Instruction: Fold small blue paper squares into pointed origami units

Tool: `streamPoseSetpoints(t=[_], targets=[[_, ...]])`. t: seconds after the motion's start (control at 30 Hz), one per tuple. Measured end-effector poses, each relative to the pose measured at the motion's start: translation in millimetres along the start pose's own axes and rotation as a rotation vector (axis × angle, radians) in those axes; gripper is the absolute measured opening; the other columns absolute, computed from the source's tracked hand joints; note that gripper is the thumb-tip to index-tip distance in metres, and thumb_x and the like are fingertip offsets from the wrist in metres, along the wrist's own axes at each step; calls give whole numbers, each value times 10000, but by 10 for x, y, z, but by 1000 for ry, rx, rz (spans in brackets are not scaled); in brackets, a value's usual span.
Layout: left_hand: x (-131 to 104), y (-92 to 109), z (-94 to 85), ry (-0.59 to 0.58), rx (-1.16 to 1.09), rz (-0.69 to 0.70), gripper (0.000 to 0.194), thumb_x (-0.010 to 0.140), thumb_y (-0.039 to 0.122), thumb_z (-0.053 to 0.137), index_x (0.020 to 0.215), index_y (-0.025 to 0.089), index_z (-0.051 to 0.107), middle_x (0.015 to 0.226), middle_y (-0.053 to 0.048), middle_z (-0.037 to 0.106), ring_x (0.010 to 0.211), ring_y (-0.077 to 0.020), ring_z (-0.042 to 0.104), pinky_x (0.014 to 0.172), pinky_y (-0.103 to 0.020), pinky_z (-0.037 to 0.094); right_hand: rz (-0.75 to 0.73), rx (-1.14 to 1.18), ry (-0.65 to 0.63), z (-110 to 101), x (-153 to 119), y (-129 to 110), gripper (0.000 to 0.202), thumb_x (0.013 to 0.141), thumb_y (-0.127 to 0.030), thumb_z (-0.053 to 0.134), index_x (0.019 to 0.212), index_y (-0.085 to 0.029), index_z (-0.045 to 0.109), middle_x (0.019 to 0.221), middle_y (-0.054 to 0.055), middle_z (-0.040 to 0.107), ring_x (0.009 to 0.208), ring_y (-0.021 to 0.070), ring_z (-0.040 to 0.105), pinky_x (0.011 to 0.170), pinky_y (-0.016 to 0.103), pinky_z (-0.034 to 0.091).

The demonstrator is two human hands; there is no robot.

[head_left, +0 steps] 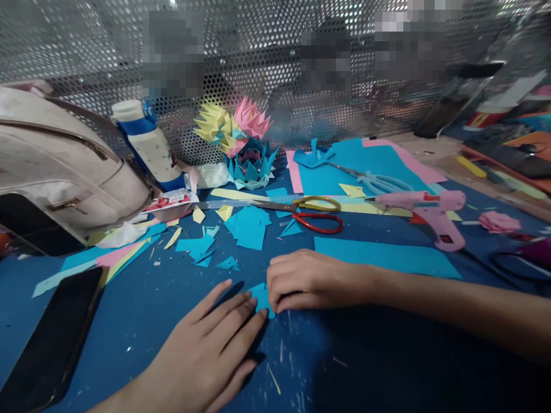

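A small blue paper piece (262, 298) lies on the dark blue tabletop between my two hands. My left hand (210, 338) is open, its fingers stretched out, with fingertips resting on the paper's left and lower edge. The curled fingers of my right hand (301, 281) close on its right edge and cover part of it. Just beyond are small blue paper scraps (229, 263) and a pile of blue paper squares (249, 226). Scissors (297, 209) with yellow and red handles lie past my right hand.
Folded paper flowers (252, 160) stand by the perforated metal panel (275, 57). A pink glue gun (430, 212) and light blue scissors (379, 182) lie at right. At left are a phone (55, 338), a bag (64, 155) and a bottle (150, 146). Blue sheets (383, 256) lie around.
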State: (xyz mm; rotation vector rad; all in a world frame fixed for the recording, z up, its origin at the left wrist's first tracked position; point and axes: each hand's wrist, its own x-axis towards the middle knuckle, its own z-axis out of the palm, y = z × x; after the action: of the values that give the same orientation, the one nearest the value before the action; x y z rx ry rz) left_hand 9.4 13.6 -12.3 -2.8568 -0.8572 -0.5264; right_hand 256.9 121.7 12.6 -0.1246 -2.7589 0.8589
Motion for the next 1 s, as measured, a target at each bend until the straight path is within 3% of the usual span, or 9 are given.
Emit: streamPoseSetpoints(t=[0.27, 0.43, 0.6, 0.83, 1.0], targets=[[13, -34, 46, -77, -48, -24, 451, 1058, 417, 320, 1414, 211, 505, 1230, -76, 611, 1250, -248, 511, 1171, -511, 322, 1, 172, -31, -16, -35, 151, 198, 976, -295, 565, 942, -155, 700, 898, 52, 648, 856, 131, 607, 766, 215, 438], [-14, -65, 100, -38, -19, -1, 467, 1048, 455, 346, 1413, 218, 512, 1238, -68, 613, 1247, -241, 499, 1210, -497, 238, 115, 203, -30, 23, -29, 174, 137, 935, -292, 637, 899, -176, 700, 870, 17, 616, 786, 105, 586, 700, 196, 413], [-24, -84, 124, -36, 5, 8, 462, 1046, 483, 344, 1406, 255, 523, 1218, -36, 628, 1255, -223, 485, 1241, -466, 82, 243, 151, -5, 42, 17, 45, 44, 846, -123, 658, 847, -165, 644, 835, -2, 602, 787, 106, 576, 686, 202, 397], [-39, -76, 147, -34, 4, 3, 470, 1014, 517, 422, 1398, 267, 522, 1202, -47, 616, 1238, -250, 497, 1209, -494, 228, 245, 87, 37, 78, 21, -31, 90, 816, -102, 586, 873, -171, 590, 849, 17, 594, 781, 133, 557, 668, 235, 387], [-34, -76, 136, -44, 6, 4, 455, 1020, 500, 418, 1408, 284, 515, 1223, -34, 617, 1245, -238, 497, 1223, -478, 178, 263, 35, 45, 102, 34, -58, 74, 810, -125, 587, 855, -179, 564, 817, 8, 573, 731, 132, 524, 623, 239, 355]])
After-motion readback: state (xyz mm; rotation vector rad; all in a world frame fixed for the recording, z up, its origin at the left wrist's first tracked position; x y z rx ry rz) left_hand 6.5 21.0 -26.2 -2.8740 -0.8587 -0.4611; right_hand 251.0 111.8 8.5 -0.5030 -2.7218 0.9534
